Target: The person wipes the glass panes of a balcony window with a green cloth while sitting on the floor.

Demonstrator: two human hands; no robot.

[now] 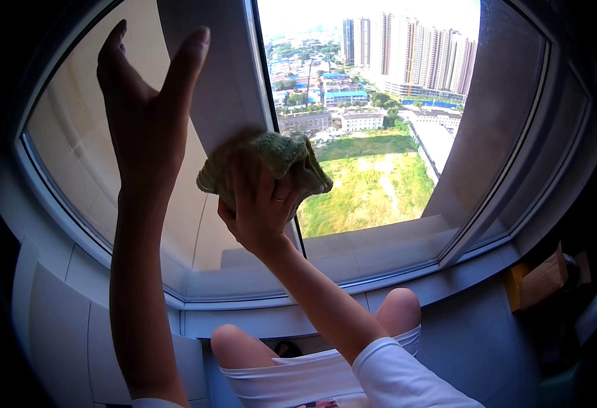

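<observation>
In my right hand (260,204) is a bunched green textured cloth (283,153), held up in front of the window glass (359,204) near the middle of the view. The cloth's left part is blurred; whether it touches the pane, I cannot tell. A ring sits on one finger of this hand. To the left, my left hand (143,112) is raised with thumb and fingers apart, holding nothing. Behind it is the left part of the glazing, with a beige wall (69,132) beyond. A dark upright window frame edge (268,81) runs between the two panes.
A pale sill (257,321) runs below the glass, above my knees (240,347). At the right, an opened cardboard box (543,283) and a yellow object (515,285) stand on the grey floor (482,331). Tall buildings (421,56) and a grassy lot (370,188) lie far below outside.
</observation>
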